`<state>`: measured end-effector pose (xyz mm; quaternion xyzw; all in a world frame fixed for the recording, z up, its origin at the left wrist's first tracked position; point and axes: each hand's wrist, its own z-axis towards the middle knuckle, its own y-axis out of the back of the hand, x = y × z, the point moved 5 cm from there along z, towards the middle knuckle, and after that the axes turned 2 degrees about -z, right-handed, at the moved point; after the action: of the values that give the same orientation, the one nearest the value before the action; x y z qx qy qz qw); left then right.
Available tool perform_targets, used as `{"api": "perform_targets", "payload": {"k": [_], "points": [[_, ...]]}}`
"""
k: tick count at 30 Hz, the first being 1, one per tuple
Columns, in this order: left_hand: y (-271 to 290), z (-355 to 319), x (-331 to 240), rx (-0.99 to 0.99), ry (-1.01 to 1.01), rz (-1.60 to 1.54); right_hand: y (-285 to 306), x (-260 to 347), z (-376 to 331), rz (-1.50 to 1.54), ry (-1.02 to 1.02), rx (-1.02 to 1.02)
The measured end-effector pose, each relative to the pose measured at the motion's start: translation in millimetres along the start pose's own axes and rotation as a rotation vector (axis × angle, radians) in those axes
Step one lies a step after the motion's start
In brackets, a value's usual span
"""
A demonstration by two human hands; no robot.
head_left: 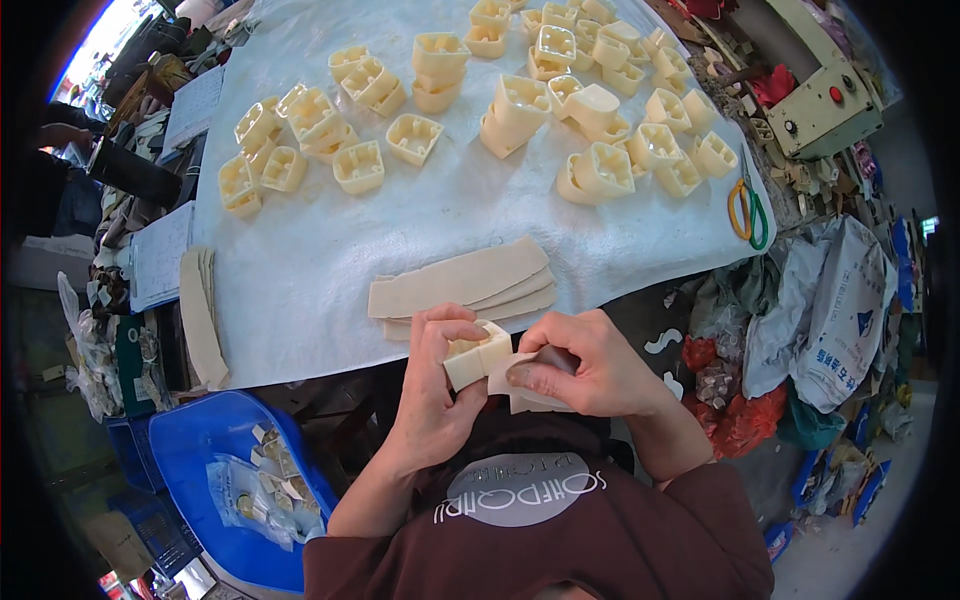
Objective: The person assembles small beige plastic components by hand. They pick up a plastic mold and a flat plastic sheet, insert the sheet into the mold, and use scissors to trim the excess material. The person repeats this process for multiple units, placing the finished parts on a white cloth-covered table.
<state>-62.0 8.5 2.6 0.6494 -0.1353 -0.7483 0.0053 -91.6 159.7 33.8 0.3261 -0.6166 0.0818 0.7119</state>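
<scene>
Cream block [478, 356] — between both hands [520, 375]

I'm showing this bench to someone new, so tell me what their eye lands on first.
First, the scatter of cream moulded plastic blocks across the white cloth-covered table, at the top. Next, the two hands at the near edge: the left hand grips one cream block while the right hand presses a beige strip against it. Behind them lies a stack of long beige strips, and yellow-and-green scissors lie at the right edge.
</scene>
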Motion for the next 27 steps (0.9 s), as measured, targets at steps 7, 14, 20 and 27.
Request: {"api": "perform_targets", "payload": {"k": [7, 14, 20, 27], "points": [[-2, -1, -3, 0.049, -0.001, -0.023, -3, -1, 2, 0.045, -0.026, 0.017], [-3, 0, -4, 0.048, 0.002, -0.017, -4, -2, 2, 0.098, -0.031, -0.025], [-5, 1, -4, 0.046, -0.029, 0.012, -2, -8, 2, 0.076, -0.074, -0.047], [-6, 1, -16, 0.041, -0.05, 0.026, 2, -4, 0, 0.053, -0.078, -0.068]]}}
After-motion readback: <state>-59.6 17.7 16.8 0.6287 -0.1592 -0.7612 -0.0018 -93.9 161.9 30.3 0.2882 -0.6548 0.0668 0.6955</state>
